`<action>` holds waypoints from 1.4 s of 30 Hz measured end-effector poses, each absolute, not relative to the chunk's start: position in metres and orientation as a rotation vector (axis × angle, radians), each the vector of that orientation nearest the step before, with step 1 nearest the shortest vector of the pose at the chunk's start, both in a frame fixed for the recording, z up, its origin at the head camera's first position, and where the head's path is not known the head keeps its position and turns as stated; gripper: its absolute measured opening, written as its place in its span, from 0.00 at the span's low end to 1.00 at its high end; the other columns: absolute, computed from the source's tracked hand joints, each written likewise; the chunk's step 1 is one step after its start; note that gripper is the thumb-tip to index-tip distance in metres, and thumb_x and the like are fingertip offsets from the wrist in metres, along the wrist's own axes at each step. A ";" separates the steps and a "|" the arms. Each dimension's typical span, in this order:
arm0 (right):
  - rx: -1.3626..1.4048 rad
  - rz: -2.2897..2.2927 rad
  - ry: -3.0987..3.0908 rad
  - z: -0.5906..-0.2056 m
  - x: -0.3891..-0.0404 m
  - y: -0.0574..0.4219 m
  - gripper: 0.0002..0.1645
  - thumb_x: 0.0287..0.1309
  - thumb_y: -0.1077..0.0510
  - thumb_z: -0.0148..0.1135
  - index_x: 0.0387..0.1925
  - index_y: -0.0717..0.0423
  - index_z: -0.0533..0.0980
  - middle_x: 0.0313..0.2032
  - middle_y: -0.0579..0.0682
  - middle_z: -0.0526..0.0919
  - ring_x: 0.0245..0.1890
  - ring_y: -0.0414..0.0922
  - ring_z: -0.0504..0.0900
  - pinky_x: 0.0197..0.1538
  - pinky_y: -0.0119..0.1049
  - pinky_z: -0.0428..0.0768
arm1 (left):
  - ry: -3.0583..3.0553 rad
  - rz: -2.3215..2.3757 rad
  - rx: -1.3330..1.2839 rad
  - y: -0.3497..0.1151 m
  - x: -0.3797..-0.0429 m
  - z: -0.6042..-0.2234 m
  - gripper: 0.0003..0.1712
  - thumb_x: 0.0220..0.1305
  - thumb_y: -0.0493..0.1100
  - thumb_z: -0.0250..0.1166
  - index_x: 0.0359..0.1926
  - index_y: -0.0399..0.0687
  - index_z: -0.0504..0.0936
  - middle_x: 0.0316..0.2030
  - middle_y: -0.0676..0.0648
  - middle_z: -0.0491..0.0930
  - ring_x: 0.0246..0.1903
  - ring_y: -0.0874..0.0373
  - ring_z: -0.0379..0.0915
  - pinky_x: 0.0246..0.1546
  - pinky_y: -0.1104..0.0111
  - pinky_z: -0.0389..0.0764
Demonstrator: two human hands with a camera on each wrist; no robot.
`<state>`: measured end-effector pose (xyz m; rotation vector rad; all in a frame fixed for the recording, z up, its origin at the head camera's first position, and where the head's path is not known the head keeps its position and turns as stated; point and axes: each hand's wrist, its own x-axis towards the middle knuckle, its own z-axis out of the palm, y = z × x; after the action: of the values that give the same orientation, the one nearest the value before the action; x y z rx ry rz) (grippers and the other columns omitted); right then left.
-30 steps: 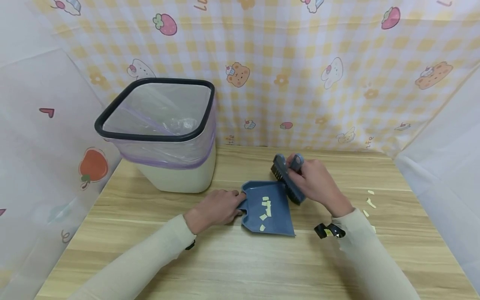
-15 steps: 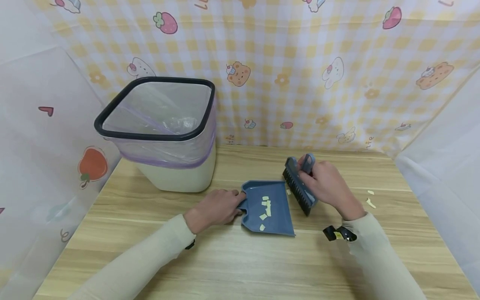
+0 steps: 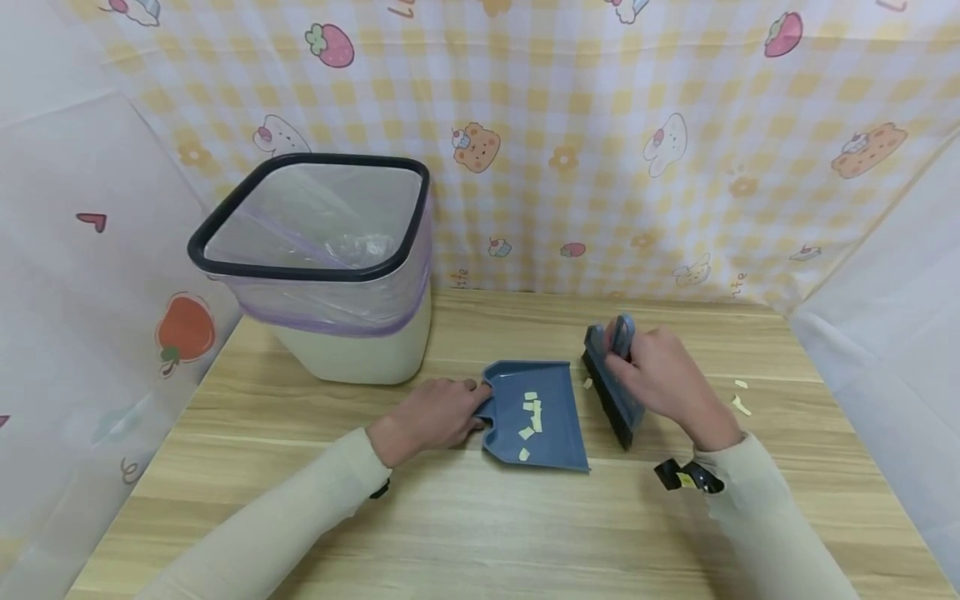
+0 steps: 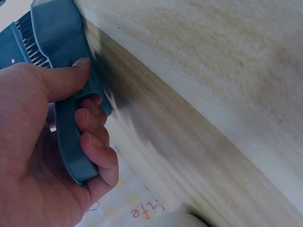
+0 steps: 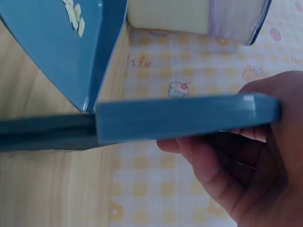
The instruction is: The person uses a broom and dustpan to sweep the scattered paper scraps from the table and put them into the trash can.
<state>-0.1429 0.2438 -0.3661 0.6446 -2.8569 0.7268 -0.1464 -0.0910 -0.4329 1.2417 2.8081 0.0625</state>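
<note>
A blue dustpan (image 3: 558,437) lies on the wooden table with several pale yellow scraps (image 3: 536,415) in it. My left hand (image 3: 435,414) grips its handle from the left; in the left wrist view the fingers curl round the looped handle (image 4: 71,142). My right hand (image 3: 663,379) holds a blue brush (image 3: 617,387) by its handle, just right of the dustpan's open edge. Dark bristles face the dustpan. One small scrap (image 3: 588,383) lies on the table between brush and dustpan. The right wrist view shows the brush (image 5: 189,116) edge-on beside the dustpan's corner (image 5: 87,101).
A cream bin (image 3: 367,358) with a black rim and a clear bag liner stands at the back left. More scraps (image 3: 741,406) lie on the table to the right of my right hand. A checked curtain (image 3: 562,125) hangs behind the table.
My right hand has moved the brush right, away from the dustpan's edge, and slightly nearer to me. A small scrap now shows between them. The left hand and dustpan have stayed put.
</note>
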 end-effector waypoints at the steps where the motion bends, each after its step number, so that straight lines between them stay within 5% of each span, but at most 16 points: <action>1: 0.660 0.722 -2.855 -0.366 -0.141 0.243 0.04 0.74 0.63 0.59 0.41 0.55 0.80 0.14 0.36 0.65 0.14 0.36 0.65 0.21 0.36 0.67 | 2.809 0.061 1.241 -0.091 -0.146 -0.433 0.19 0.80 0.51 0.70 0.59 0.42 0.83 0.41 0.45 0.85 0.32 0.51 0.85 0.32 0.57 0.87; 7: 0.746 0.731 -2.821 -0.366 -0.130 0.236 0.04 0.71 0.64 0.60 0.42 0.54 0.80 0.13 0.33 0.61 0.14 0.34 0.65 0.22 0.35 0.67 | 2.817 0.052 1.250 -0.091 -0.146 -0.431 0.19 0.79 0.50 0.70 0.58 0.42 0.82 0.40 0.45 0.85 0.33 0.51 0.86 0.32 0.57 0.87; 26: 0.848 0.839 -2.686 -0.369 -0.119 0.215 0.07 0.65 0.67 0.63 0.42 0.55 0.82 0.19 0.36 0.75 0.18 0.32 0.70 0.24 0.33 0.72 | 2.809 0.059 1.242 -0.091 -0.148 -0.430 0.17 0.79 0.49 0.70 0.57 0.43 0.82 0.39 0.45 0.84 0.32 0.52 0.84 0.33 0.56 0.86; 42: 0.617 0.745 -2.678 -0.367 -0.121 0.236 0.06 0.67 0.64 0.58 0.41 0.54 0.79 0.17 0.37 0.74 0.17 0.36 0.70 0.27 0.38 0.73 | 2.768 0.135 1.202 -0.094 -0.147 -0.433 0.18 0.81 0.49 0.68 0.61 0.43 0.81 0.41 0.45 0.85 0.34 0.51 0.85 0.35 0.55 0.87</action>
<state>-0.1209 0.2360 -0.3671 0.6169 -2.6781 0.7454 -0.1472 -0.0936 -0.4325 1.2021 2.7684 0.1346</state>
